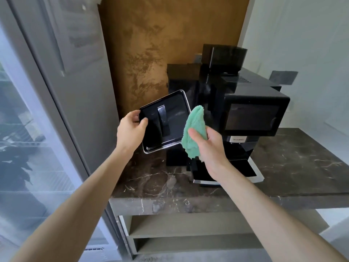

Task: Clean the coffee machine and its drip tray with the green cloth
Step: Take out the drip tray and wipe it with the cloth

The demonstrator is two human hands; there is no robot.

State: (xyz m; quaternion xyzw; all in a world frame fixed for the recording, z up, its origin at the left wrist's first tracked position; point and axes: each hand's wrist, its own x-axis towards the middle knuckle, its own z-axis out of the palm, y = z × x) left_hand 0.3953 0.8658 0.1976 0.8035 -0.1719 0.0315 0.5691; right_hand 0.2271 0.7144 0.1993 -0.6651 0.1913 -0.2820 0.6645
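Note:
My left hand (131,130) grips the left edge of the black drip tray (170,112), which is lifted off the counter and tilted with its top face toward me. My right hand (207,146) holds the bunched green cloth (193,129) just right of the tray, the cloth's edge overlapping the tray's right rim. The black coffee machine (251,114) stands behind my right hand on the counter, its dark screen facing me. The machine's base with a chrome rim (256,174) shows below my right wrist.
The dark marble counter (292,163) stretches right of the machine. A brown wall panel (160,44) is behind. A tall glass-fronted cabinet door (56,110) stands close on the left. Open shelves (188,233) sit under the counter.

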